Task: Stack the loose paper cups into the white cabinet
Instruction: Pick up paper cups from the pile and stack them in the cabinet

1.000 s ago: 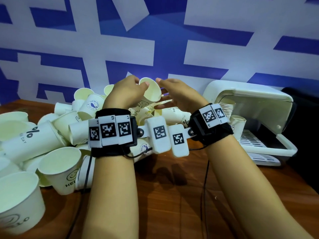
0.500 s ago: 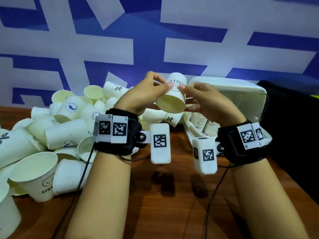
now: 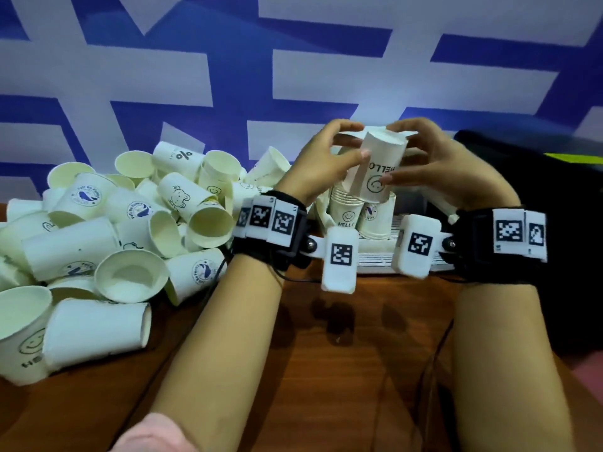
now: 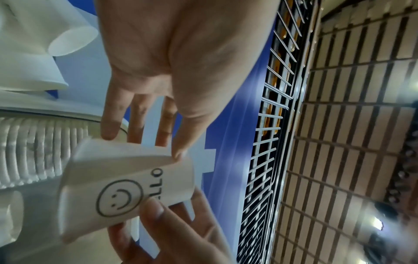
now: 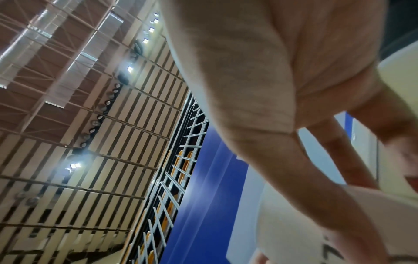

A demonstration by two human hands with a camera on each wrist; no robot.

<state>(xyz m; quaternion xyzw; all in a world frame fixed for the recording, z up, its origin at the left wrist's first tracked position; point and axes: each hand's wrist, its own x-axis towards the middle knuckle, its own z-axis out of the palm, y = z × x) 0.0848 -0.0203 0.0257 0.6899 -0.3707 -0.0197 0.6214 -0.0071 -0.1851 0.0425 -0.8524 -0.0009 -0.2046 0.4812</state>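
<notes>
A white paper cup [image 3: 375, 172] with a smiley and "HELLO" print is held bottom up between both hands. My left hand [image 3: 359, 140] pinches it near its base with thumb and fingers. From the other side my right hand [image 3: 390, 154] grips it, thumb on the print. The cup hangs just above a stack of nested cups [image 3: 346, 207] standing in the white cabinet [image 3: 375, 265], beside a second stack [image 3: 375, 220]. The left wrist view shows the cup [image 4: 126, 187], my left thumb tip at its base and the stack's rims [image 4: 34, 151] behind. The right wrist view is blurred.
A big pile of loose paper cups [image 3: 130, 230] covers the left of the wooden table [image 3: 293, 370]. A blue and white wall [image 3: 228, 76] stands close behind. Something black [image 3: 554, 223] lies to the right of the cabinet, which my hands mostly hide.
The cup has been turned from lying on its side to bottom up, and both hands have carried it to the right, over the stacks in the cabinet.
</notes>
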